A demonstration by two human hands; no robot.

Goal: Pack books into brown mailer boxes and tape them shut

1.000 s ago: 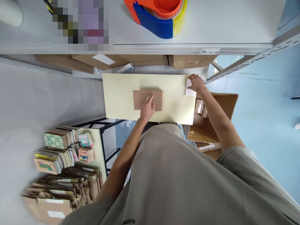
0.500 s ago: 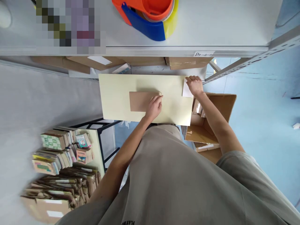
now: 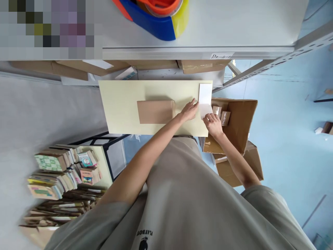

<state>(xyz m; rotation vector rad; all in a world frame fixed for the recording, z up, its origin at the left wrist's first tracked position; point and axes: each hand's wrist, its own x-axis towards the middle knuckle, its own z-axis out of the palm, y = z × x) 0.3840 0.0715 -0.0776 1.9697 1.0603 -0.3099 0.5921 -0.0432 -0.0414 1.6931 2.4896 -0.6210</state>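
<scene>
Two hands at white label sheet (image 3: 205, 93), left hand (image 3: 189, 111) flat, open grip, right hand (image 3: 213, 124) pinching it

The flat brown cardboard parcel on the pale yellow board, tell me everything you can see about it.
The flat brown cardboard parcel is a plain, closed rectangle of kraft-coloured card, with no label or tape showing on its top face. It lies flat near the middle of the pale yellow board, long side running left to right. Neither hand touches it: the left hand rests on the board just off its right end, fingers open. It casts a soft shadow along its far edge.
</scene>
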